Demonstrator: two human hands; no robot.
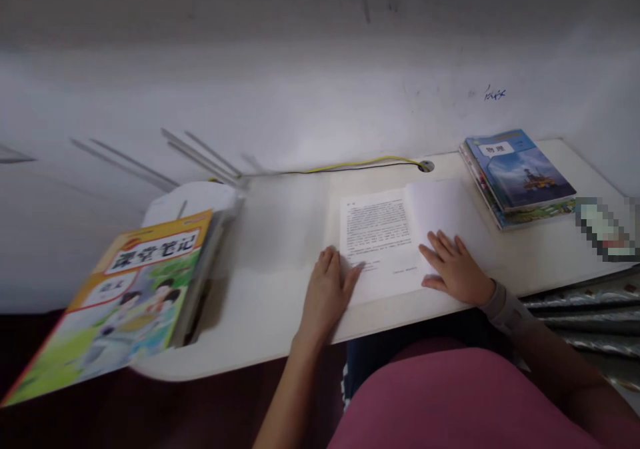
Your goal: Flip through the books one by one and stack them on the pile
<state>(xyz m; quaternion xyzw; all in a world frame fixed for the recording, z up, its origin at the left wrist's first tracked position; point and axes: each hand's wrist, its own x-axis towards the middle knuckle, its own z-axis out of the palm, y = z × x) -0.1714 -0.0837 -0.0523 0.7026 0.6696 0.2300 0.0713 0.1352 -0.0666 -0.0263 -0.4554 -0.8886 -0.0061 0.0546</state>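
An open book [378,236] lies on the white desk in front of me, with printed text on its left page and a blank right page [440,206]. My left hand [327,289] rests at the lower left edge of the printed page, thumb held apart from the fingers. On the lower part of the blank page, my right hand [455,269] lies flat with its fingers spread. A grey band circles my right wrist. Neither hand grips anything that I can see.
Books with a yellow and green cover [135,289] are stacked at the desk's left end. Another stack with a blue cover [525,172] sits at the right, beside a pixelated object [605,229]. A yellow cable [360,163] runs along the wall into a desk hole [426,166].
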